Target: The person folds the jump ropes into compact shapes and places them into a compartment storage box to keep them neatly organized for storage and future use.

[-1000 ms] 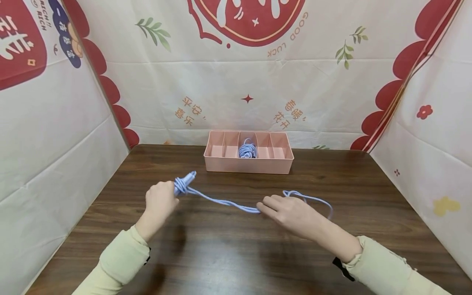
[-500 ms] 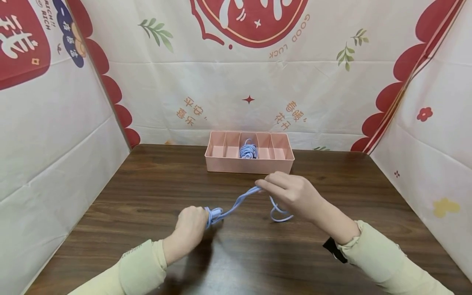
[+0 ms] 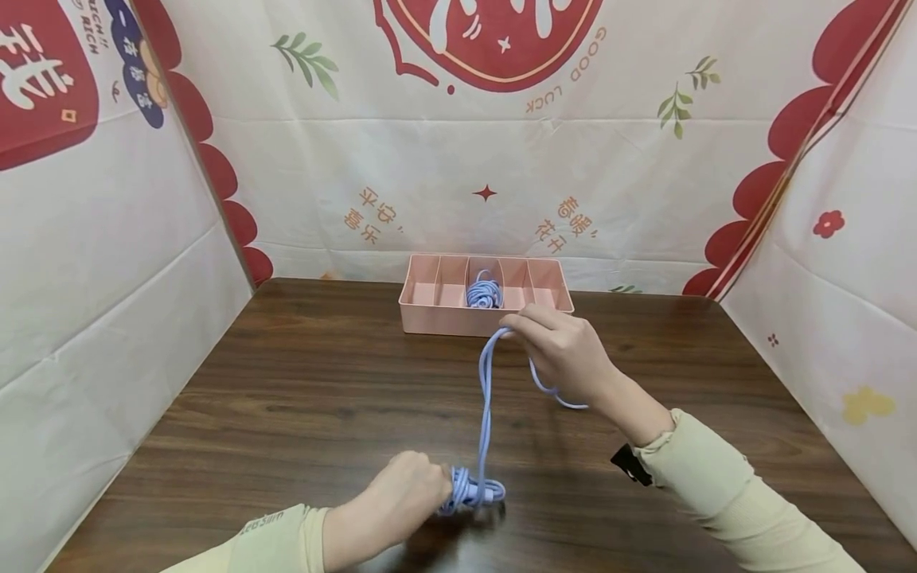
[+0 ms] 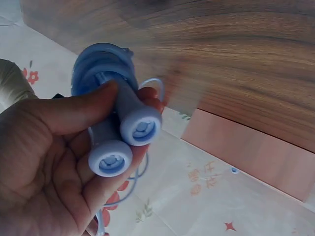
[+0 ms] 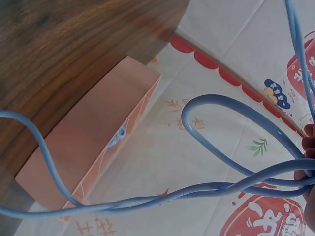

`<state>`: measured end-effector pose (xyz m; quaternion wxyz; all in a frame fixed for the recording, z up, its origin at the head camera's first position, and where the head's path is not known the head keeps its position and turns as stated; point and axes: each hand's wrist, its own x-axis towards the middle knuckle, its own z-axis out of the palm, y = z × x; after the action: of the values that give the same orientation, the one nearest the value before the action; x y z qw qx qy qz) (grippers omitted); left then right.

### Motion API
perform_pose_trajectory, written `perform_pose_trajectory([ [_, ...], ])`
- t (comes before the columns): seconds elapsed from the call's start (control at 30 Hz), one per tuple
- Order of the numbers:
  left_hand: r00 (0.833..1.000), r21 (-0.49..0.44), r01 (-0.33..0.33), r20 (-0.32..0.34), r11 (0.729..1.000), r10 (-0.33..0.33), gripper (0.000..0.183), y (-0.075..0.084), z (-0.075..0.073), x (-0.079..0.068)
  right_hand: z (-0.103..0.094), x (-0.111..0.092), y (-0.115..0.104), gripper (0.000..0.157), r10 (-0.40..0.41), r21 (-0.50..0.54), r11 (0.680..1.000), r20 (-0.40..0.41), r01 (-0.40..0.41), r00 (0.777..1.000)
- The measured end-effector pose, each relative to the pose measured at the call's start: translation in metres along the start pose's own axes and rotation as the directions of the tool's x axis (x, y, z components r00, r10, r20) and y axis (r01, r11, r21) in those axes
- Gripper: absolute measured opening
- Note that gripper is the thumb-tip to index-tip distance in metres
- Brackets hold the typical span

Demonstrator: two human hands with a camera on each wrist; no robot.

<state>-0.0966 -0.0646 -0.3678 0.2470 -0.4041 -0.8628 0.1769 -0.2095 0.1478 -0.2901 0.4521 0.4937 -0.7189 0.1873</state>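
A blue jump rope (image 3: 474, 489) hangs between the two hands. Low over the table, the left hand (image 3: 401, 497) grips its two handles, and several turns of cord are wound round them. The left wrist view shows both handle ends (image 4: 141, 127) side by side under the thumb. Higher up and to the right, the right hand (image 3: 562, 350) pinches the doubled cord, whose loose part trails down behind the wrist. In the right wrist view, the fingers (image 5: 309, 145) at the right edge hold a loop and twisted strands of the cord (image 5: 167, 196).
A pink divided box (image 3: 451, 321) stands at the back of the brown table (image 3: 301, 382). Another coiled blue rope (image 3: 484, 294) lies in its middle compartment. Printed cloth walls (image 3: 430, 159) enclose the back and both sides.
The left hand has come right and nearer with the handles. The right hand has risen towards the box, lifting the cord, which now runs steeply up between the hands.
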Motion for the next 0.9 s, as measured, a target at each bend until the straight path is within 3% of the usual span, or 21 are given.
perform_pose_trajectory([
  [0.13,0.995,-0.004,-0.094,-0.031,0.996,0.094,0.021,0.004,-0.008,0.002,0.006,-0.002,-0.001,0.023,0.020,0.014,1.000,0.011,-0.020,1.000],
  [0.23,0.982,-0.006,-0.175,-0.075,0.985,0.174,0.018,0.006,-0.015,0.003,0.011,-0.004,-0.002,0.024,0.040,0.006,0.999,0.028,-0.040,0.999],
  [0.4,0.956,-0.075,-0.246,-0.183,0.966,0.229,0.028,0.006,-0.022,0.007,0.024,-0.013,0.000,0.031,0.055,-0.046,0.998,0.049,-0.053,0.997],
  [0.5,0.941,-0.125,-0.270,-0.244,0.955,0.234,0.038,0.004,-0.025,0.009,0.031,-0.021,0.000,0.032,0.076,-0.046,0.996,0.060,-0.073,0.995],
  [0.63,0.908,-0.201,-0.302,-0.359,0.932,0.217,0.033,-0.002,-0.028,0.013,0.040,-0.034,0.000,0.028,0.131,-0.023,0.991,0.076,-0.130,0.988],
  [0.73,0.878,-0.236,-0.300,-0.448,0.924,0.170,0.031,-0.009,-0.029,0.016,0.045,-0.044,-0.001,0.019,0.188,-0.002,0.982,0.105,-0.189,0.977],
  [0.9,0.846,-0.281,-0.264,-0.527,0.923,0.082,0.031,-0.017,-0.028,0.017,0.048,-0.058,-0.001,0.007,0.264,0.017,0.963,0.148,-0.270,0.953],
])
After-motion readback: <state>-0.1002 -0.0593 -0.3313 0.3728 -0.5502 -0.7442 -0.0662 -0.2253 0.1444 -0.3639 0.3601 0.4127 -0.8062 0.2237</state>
